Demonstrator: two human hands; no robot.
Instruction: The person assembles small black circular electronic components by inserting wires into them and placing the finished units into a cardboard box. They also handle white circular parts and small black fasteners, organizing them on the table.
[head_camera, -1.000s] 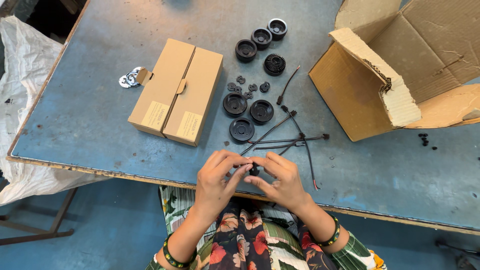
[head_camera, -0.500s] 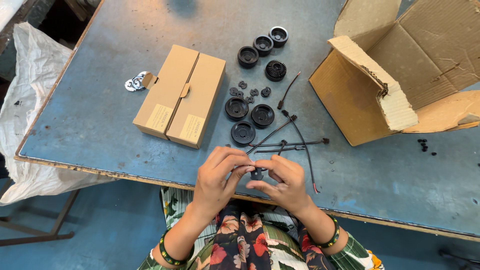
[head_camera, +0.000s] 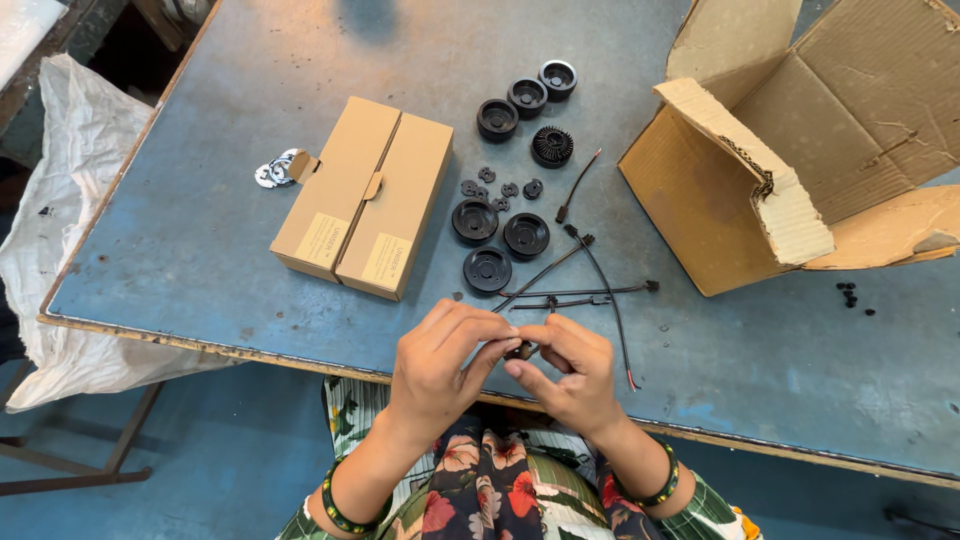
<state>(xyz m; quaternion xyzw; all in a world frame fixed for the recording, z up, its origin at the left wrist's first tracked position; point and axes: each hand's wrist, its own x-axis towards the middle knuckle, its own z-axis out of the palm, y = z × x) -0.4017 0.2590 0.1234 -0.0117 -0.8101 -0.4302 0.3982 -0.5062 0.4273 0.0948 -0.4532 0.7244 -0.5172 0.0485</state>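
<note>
My left hand (head_camera: 440, 365) and my right hand (head_camera: 567, 375) meet at the near edge of the blue table (head_camera: 200, 230), fingertips pinched together on a small black part (head_camera: 521, 350), mostly hidden by my fingers. Just beyond my hands lie several thin black wires with connectors (head_camera: 585, 285). Three black round discs (head_camera: 498, 238) sit past the wires, with small black bits (head_camera: 500, 190) above them. Farther back are three black cups (head_camera: 527, 97) and a ribbed black wheel (head_camera: 552, 146).
Two closed tan cartons (head_camera: 365, 195) lie side by side left of the discs, with shiny metal washers (head_camera: 274, 172) at their far left. A large open cardboard box (head_camera: 790, 150) stands at the right. Tiny black pieces (head_camera: 850, 296) lie near it. A white sack (head_camera: 60, 200) hangs off the left edge.
Both hands stay pinched on the small black part, fingers shifting slightly. The view has drifted a little; the objects on the table have not moved.
</note>
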